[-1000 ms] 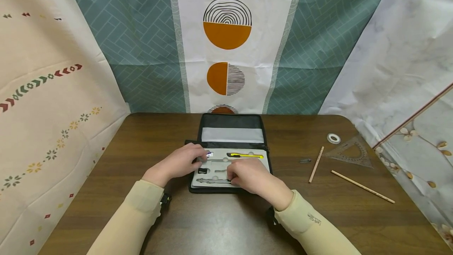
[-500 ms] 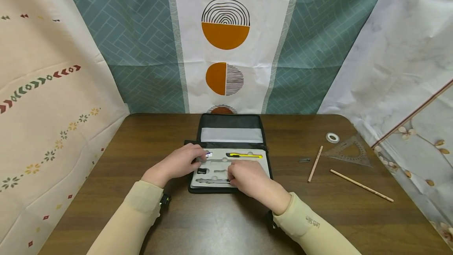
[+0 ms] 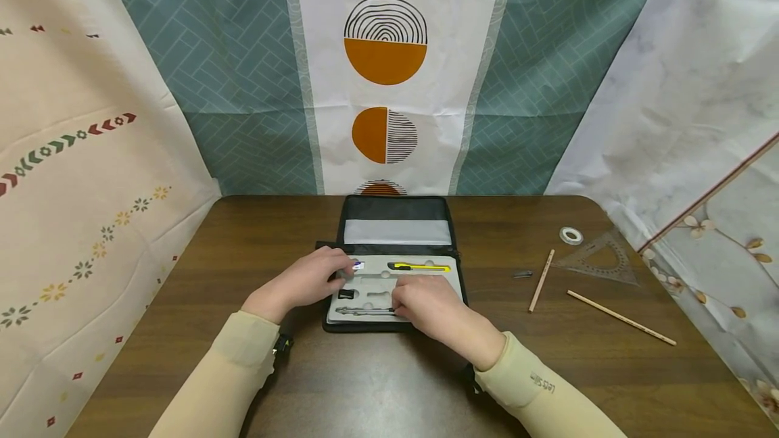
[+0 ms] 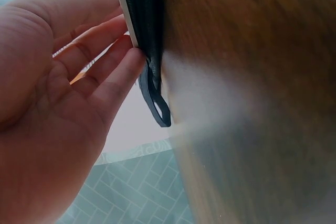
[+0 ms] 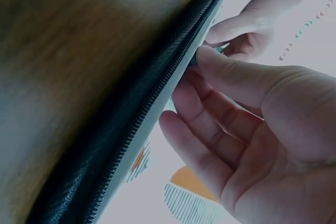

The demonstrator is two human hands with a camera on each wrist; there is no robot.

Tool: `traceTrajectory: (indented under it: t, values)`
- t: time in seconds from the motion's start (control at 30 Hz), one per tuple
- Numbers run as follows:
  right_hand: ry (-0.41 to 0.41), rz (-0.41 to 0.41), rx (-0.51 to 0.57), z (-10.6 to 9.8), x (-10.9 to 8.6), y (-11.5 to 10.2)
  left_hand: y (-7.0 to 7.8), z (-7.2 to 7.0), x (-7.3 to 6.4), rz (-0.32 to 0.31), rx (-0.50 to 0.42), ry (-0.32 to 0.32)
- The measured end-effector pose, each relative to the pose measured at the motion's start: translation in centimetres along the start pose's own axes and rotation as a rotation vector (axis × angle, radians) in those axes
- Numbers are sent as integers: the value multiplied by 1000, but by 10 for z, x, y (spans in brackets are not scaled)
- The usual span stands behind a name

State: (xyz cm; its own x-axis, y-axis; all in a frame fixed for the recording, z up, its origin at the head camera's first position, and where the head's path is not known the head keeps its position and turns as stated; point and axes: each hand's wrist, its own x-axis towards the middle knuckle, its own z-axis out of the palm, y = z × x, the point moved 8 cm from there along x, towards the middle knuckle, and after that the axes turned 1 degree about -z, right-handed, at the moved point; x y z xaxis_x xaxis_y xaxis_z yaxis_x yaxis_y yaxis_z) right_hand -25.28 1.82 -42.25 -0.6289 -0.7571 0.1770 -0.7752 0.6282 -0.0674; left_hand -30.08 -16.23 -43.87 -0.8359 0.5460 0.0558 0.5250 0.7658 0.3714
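A black zip case (image 3: 398, 207) lies unfolded on the table, with a pale grey tray (image 3: 447, 282) in its near half. My left hand (image 3: 307, 282) rests its fingertips at the tray's left side, by a small white-and-blue eraser (image 3: 358, 265). Its fingers are fairly straight and touch the case's edge in the left wrist view. Along the tray's near side lies a metal compass (image 3: 365, 311). My right hand (image 3: 435, 303) bends over its right end and pinches a dark part there between thumb and finger (image 5: 210, 59); the hand hides that end.
The tray also holds a yellow utility knife (image 3: 426, 268) and a black sharpener (image 3: 345, 294). To the right on the table lie two wooden pencils (image 3: 541, 281), a small grey item (image 3: 523, 274), a white ring-shaped roll (image 3: 571, 236) and a clear set square (image 3: 621, 274).
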Motion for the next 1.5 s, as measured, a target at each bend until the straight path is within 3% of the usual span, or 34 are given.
traceTrajectory:
  t: [0.37,0.63,0.97,1.2,1.5]
  values:
    - [-7,24,126,1,3,3,0,0,0,-4,-2,-3]
    - [-59,64,96,0,-1,11,1,-1,-1,5,2,-3]
    - [-32,-32,40,-2,-1,5,1,-1,-1,6,3,-1]
    - [-9,-32,60,-2,-1,9,1,0,0,2,0,-3]
    - [-4,-126,-58,-2,-3,-4,0,-1,0,-19,-2,-17]
